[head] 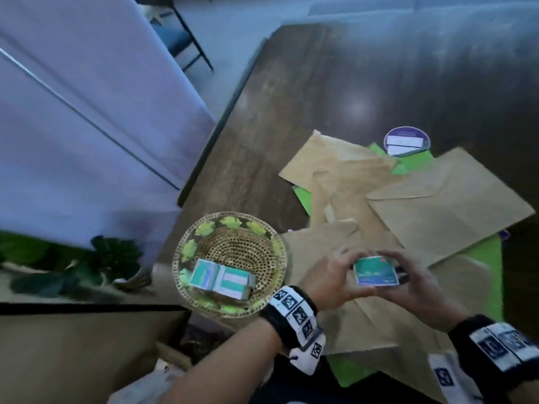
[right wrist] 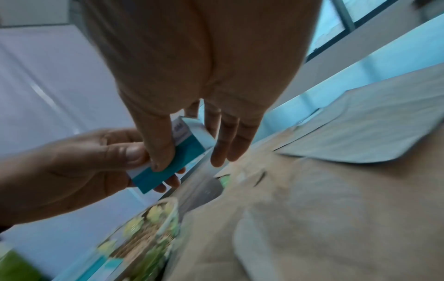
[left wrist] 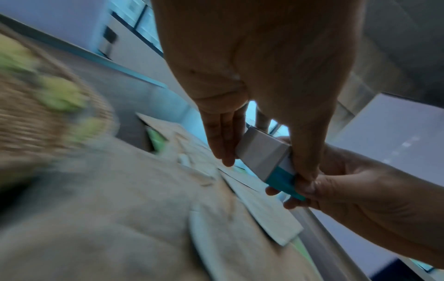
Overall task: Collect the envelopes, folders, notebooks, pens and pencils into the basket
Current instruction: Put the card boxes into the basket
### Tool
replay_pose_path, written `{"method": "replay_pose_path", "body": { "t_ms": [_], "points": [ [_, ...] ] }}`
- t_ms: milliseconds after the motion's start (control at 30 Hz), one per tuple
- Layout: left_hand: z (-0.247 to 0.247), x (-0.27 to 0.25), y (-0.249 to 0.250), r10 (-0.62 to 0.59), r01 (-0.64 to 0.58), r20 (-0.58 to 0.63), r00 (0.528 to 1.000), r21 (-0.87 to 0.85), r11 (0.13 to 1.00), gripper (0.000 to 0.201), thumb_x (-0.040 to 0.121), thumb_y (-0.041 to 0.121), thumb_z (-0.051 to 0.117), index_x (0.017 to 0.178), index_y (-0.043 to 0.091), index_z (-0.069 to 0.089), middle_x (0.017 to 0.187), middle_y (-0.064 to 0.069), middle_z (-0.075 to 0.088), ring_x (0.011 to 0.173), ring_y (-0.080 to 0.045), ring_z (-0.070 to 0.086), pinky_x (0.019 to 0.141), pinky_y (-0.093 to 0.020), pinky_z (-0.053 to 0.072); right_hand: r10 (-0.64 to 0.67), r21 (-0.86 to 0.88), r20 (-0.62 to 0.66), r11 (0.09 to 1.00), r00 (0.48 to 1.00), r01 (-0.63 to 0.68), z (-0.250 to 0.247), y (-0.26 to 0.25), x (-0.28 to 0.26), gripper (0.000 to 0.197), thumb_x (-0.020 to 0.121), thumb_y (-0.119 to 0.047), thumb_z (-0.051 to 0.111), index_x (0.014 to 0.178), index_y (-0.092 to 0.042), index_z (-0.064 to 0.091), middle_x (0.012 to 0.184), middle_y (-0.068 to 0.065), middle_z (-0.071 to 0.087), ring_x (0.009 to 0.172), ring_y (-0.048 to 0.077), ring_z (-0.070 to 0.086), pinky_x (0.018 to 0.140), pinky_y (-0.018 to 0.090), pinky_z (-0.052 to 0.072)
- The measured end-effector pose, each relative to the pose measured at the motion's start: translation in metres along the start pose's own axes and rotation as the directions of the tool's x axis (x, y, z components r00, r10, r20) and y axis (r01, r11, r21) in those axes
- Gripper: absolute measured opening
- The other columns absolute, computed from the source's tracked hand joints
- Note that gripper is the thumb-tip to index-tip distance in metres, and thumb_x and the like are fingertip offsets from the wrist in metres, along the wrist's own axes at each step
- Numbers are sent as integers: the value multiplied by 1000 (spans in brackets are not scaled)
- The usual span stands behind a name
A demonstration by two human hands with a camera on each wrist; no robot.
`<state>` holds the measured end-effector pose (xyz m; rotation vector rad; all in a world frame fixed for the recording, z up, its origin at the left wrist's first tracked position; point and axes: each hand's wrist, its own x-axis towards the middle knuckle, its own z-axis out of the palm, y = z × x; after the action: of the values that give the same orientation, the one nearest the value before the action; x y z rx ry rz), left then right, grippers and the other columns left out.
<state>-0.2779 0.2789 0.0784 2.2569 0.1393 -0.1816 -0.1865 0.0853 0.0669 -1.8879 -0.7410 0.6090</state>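
Both hands hold one small teal-and-white box (head: 376, 274) above the brown envelopes (head: 449, 205). My left hand (head: 348, 274) pinches its left end, thumb on one side and fingers (left wrist: 223, 144) on the other. My right hand (head: 401, 277) grips the right end of the box (right wrist: 190, 146). The round woven basket (head: 233, 246), with a green-patterned rim, sits just left of the hands near the table corner. Two similar teal boxes (head: 221, 279) lie inside it. Green folders (head: 487, 258) show from under the envelopes.
A round purple-lidded container (head: 407, 140) stands behind the envelope pile. The dark wooden table (head: 320, 83) ends close to the basket on the left. Beyond that edge are a leafy plant (head: 87, 266) and a chair (head: 180, 33).
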Motion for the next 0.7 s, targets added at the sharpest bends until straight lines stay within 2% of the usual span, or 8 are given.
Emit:
{"method": "replay_pose_path", "body": {
  "t_ms": [100,233,333,400,467,567,633,700],
  "points": [
    [-29,-47,-46,-71,70,-88,994,-5,998,58,79,54,75,124,23,56,114,3,56,101,-12,56,87,-34,51,-115,-127,215,981,970,144,57,-22,22,60,76,-50,73,130,-45,44,119,-18,54,98,3,60,78,21,53],
    [-61,-95,-98,-166,171,-171,971,18,985,51,77,57,74,109,24,54,102,7,52,90,-9,53,79,-35,50,-121,-155,320,972,940,178,132,-43,56,58,79,-30,79,130,-26,52,118,-8,56,100,1,58,86,23,52],
    [-80,-120,-135,-207,259,-266,942,176,950,56,76,72,64,96,22,50,93,7,49,86,-12,48,78,-38,46,-121,-176,406,962,906,207,183,-56,84,63,79,-20,78,136,-21,52,125,-5,51,107,7,56,92,16,47],
    [-92,-134,-152,-213,313,-320,923,305,900,63,75,82,54,92,22,48,93,6,47,88,-14,44,81,-36,41,-99,-208,469,954,878,218,207,-63,101,66,79,-20,79,139,-22,51,126,-5,51,107,9,55,92,21,48],
    [-106,-146,-168,-235,360,-334,913,388,848,69,71,85,51,98,21,50,105,4,48,100,-17,44,89,-36,37,-95,-217,525,946,845,241,230,-69,116,65,76,-24,81,135,-24,52,120,-5,56,102,11,59,87,29,52],
    [-127,-159,-193,-297,360,-209,932,429,829,83,66,87,52,118,22,50,141,2,38,133,-20,32,113,-43,24,-92,-241,591,928,801,284,253,-77,133,63,74,-29,83,129,-18,55,114,-3,60,94,16,63,80,31,53],
    [-140,-163,-210,-302,326,-124,945,429,842,92,67,86,55,135,25,43,152,2,28,144,-20,20,119,-48,15,-63,-313,617,895,784,318,264,-82,142,60,77,-24,81,131,-16,55,117,-1,61,99,19,63,82,27,49],
    [-149,-165,-226,-332,319,-49,942,432,844,100,70,80,60,149,28,27,158,2,20,148,-20,12,121,-53,8,-10,-407,638,844,770,348,275,-83,150,59,81,-20,76,135,-20,53,124,-1,61,107,21,61,88,30,48]
  ]
}}
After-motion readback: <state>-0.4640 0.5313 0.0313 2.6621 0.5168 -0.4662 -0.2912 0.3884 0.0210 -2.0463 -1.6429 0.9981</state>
